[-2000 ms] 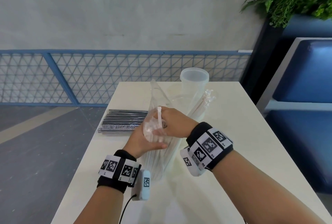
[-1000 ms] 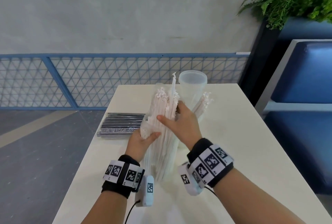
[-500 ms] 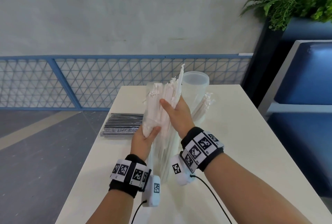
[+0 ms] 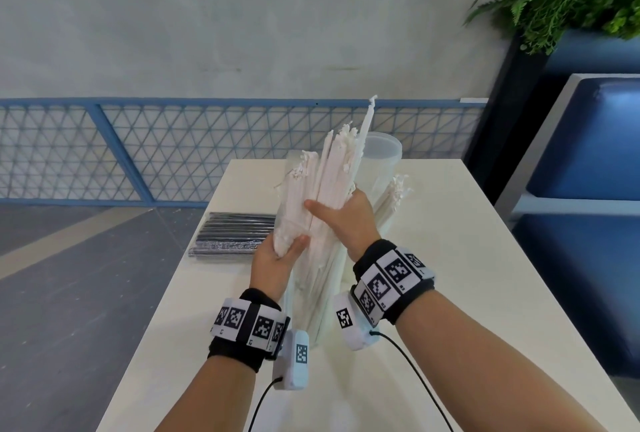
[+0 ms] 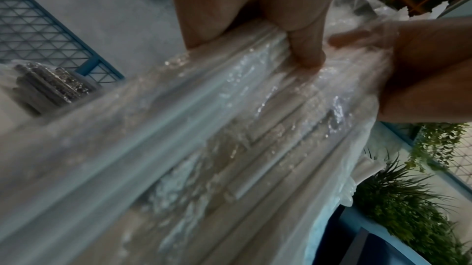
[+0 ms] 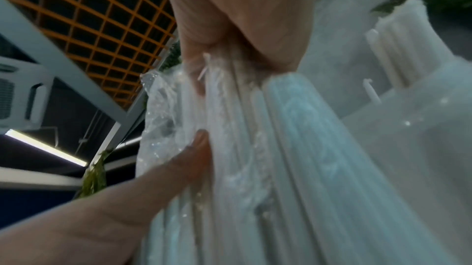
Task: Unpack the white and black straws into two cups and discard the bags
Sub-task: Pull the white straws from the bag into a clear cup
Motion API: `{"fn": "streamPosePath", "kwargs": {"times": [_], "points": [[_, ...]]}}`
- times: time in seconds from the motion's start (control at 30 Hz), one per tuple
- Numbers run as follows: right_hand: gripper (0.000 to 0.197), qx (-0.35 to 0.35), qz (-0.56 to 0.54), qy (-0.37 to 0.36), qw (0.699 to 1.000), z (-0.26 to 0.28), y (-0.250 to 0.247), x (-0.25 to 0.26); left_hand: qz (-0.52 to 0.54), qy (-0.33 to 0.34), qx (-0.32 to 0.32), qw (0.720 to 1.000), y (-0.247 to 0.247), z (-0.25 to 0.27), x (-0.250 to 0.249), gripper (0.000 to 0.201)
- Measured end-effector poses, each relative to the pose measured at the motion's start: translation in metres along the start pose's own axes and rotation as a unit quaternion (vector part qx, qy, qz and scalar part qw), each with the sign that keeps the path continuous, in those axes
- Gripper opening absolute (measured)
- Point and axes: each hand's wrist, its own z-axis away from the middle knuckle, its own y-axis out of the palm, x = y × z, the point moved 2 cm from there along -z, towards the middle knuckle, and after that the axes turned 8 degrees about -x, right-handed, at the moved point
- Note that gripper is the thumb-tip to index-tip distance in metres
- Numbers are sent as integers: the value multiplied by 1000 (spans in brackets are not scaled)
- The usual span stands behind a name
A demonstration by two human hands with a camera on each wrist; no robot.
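Above the tabletop (image 4: 450, 258), the right hand (image 4: 346, 220) grasps a bundle of white straws (image 4: 332, 175) that stands nearly upright, half out of its clear bag (image 4: 287, 224). The left hand (image 4: 277, 258) pinches the bag's bunched mouth just beside it. Behind stand two translucent cups (image 4: 381, 154), the nearer holding white straws. The bagged black straws (image 4: 232, 234) lie flat at the left edge.

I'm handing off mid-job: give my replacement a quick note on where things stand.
Right hand: grips the white straws, half out of their clear bag.
Left hand: pinches the bag's gathered top.
Cups: one cup holds some white straws; the other cup stands behind it.
Black straws: bagged, flat on the table.
Done: part of the white lot.
Left: remaining whites, all blacks, both bags.
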Motion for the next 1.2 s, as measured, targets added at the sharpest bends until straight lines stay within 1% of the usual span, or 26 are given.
{"fn": "streamPosePath", "kwargs": {"times": [0.1,0.17,0.3,0.37,0.43,0.5,0.57,0.63,0.73,0.83,0.87,0.97,1.0,1.13,1.17,1.2], "points": [[40,-22,-62,41,997,-6,0,-1,-9,-9,14,1000,2,-2,-3,22],[42,-44,-89,53,994,-12,-2,7,-13,-18,12,1000,2,-4,-4,18],[35,-73,-157,37,984,-24,-12,26,-15,-24,-13,1000,-4,-7,1,11],[41,-72,-187,42,979,-27,-14,28,-9,-28,-21,999,-5,-7,3,9],[48,-59,-163,48,984,-26,-11,21,-5,-27,-25,999,-5,-7,3,5],[49,-25,-95,53,994,-21,-5,10,-9,-19,-23,1000,-3,-7,2,3],[41,-9,-49,57,997,-16,0,1,-12,-8,-15,1000,-1,-7,1,6],[30,-14,-40,55,998,-13,2,-3,-13,0,-8,1000,2,-8,-3,8],[30,-8,-29,51,998,-13,6,-4,0,7,-10,1000,5,-12,-11,13],[31,-12,-50,61,997,-13,10,-3,1,9,-29,1000,6,-16,-14,12],[32,-24,-65,66,995,-15,10,-2,-5,8,-34,999,6,-16,-14,12],[35,-69,-121,78,987,-21,6,5,-26,3,-41,999,5,-16,-13,22],[33,-80,-136,79,984,-24,4,8,-26,-1,-43,999,4,-16,-12,23],[10,-84,-164,69,980,-30,-1,20,-32,-11,-51,998,4,-16,-9,19],[6,-83,-169,70,980,-30,-2,22,-34,-12,-50,998,4,-16,-10,19],[7,-84,-173,71,979,-29,-3,23,-36,-11,-52,998,5,-16,-10,19]]}}
